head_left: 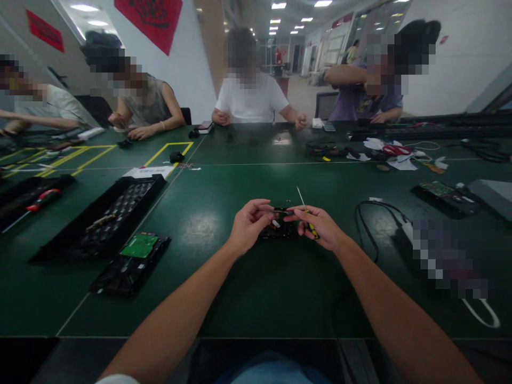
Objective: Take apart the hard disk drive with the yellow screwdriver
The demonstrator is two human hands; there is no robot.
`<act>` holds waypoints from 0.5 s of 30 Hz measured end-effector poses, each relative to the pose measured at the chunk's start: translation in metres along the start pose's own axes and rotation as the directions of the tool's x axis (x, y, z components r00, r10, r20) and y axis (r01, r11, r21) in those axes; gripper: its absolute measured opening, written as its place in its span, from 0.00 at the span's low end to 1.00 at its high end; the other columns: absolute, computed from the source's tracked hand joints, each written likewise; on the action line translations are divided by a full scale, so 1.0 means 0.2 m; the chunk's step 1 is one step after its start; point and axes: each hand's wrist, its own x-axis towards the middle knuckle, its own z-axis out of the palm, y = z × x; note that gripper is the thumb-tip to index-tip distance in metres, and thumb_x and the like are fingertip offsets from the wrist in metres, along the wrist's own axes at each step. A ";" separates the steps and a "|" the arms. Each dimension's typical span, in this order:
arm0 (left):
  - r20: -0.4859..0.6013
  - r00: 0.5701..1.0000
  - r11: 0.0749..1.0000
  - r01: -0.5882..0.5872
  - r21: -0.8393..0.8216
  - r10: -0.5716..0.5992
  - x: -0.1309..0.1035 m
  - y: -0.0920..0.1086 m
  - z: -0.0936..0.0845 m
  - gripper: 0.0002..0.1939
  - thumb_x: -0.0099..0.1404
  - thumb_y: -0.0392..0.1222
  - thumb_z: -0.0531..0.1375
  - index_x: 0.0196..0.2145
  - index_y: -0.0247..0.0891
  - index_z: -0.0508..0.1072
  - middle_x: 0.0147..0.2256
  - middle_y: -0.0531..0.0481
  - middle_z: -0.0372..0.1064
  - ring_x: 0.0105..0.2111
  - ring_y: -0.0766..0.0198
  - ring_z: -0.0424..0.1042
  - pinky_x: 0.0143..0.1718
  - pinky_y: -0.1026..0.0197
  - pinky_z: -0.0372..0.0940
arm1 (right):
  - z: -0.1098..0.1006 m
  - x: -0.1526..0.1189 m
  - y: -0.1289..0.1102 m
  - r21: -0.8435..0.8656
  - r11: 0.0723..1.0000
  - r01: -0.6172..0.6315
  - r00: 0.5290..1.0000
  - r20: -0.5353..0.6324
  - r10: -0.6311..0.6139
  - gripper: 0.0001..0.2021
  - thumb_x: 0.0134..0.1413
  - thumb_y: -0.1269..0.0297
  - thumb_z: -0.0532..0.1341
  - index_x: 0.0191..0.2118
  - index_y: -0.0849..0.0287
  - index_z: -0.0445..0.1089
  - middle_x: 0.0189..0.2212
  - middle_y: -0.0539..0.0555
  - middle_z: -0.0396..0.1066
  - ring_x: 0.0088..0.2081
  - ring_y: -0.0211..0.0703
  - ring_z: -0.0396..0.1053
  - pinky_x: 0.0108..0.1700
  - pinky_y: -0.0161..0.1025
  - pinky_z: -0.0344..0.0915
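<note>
Between my hands on the green table lies a small black device (286,230), partly covered by my fingers. My left hand (250,224) is closed in a pinch over the device's left side. Whatever its fingertips hold, if anything, is too small to make out. In my right hand (322,228) sits a screwdriver (313,231) with a yellow and black handle, its thin metal shaft pointing up and away from me. The right index finger and thumb reach toward the device's far right edge. A small white piece (276,223) shows by the left fingertips.
To the left are a long black tray (52,246) of small parts and a black unit with a green circuit board (140,245). A cable (362,234) and another opened unit (446,197) lie right. Several people sit across the table (240,298); cables and scraps lie far right.
</note>
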 end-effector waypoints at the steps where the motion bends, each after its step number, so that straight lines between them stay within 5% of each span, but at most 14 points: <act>1: 0.021 1.000 1.000 0.010 0.010 -0.010 -0.01 0.01 0.00 0.19 0.65 0.42 0.67 0.52 0.38 0.71 0.47 0.43 0.77 0.45 0.59 0.80 0.48 0.53 0.75 | 0.00 0.00 0.00 0.000 1.000 0.015 1.000 -0.008 -0.015 0.18 0.57 0.52 0.70 0.49 0.57 0.77 0.45 0.61 0.79 0.22 0.31 0.69 0.15 0.28 0.51; 6: 0.080 0.996 0.997 0.042 0.065 -0.048 -0.02 0.02 0.01 0.19 0.66 0.48 0.67 0.50 0.36 0.75 0.42 0.44 0.78 0.39 0.60 0.79 0.42 0.54 0.76 | -0.01 0.00 0.01 -0.017 0.997 0.079 0.994 -0.075 -0.080 0.19 0.52 0.53 0.73 0.47 0.57 0.77 0.28 0.49 0.71 0.21 0.29 0.63 0.16 0.28 0.49; 15: 0.058 0.998 0.998 -0.021 0.058 0.017 0.00 -0.07 -0.01 0.29 0.65 0.40 0.66 0.62 0.41 0.65 0.59 0.38 0.68 0.49 0.58 0.77 0.50 0.51 0.75 | 0.00 0.00 0.02 0.052 0.990 0.130 0.990 -0.071 -0.126 0.30 0.47 0.62 0.76 0.56 0.51 0.66 0.35 0.47 0.71 0.22 0.27 0.60 0.19 0.28 0.50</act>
